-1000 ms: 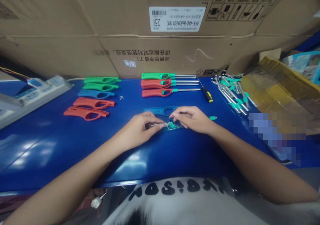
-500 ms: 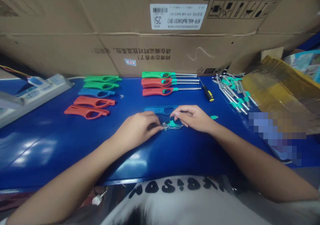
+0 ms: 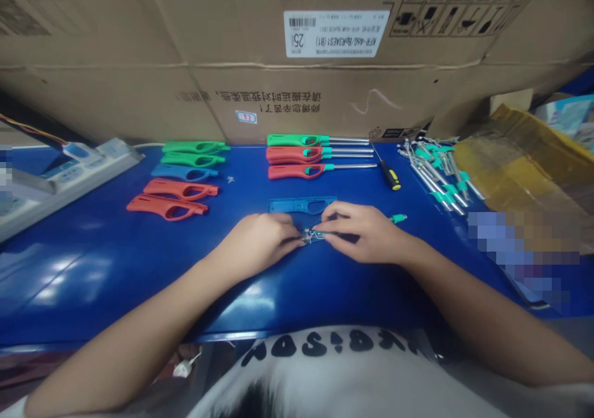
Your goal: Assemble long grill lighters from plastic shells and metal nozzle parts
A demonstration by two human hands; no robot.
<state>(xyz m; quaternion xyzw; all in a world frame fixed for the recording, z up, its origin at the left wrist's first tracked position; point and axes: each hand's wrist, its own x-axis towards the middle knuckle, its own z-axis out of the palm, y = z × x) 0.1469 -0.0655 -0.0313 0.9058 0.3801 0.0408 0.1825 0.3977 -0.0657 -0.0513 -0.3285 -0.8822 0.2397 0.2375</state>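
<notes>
My left hand (image 3: 262,235) and my right hand (image 3: 364,232) are both closed, and together they pinch a small teal lighter part (image 3: 314,237) with thin wire on it. My fingers cover it partly, and I cannot tell if it touches the blue desk (image 3: 139,276). It is just in front of a blue lighter shell (image 3: 301,205). Near my right hand lies a small teal piece (image 3: 398,218). Farther ahead are three long lighters with metal tubes (image 3: 297,171), and on the left are five empty shells (image 3: 179,189) in green, blue and red. On the right are a yellow-handled screwdriver (image 3: 390,175) and a pile of metal tubes with teal parts (image 3: 439,180).
</notes>
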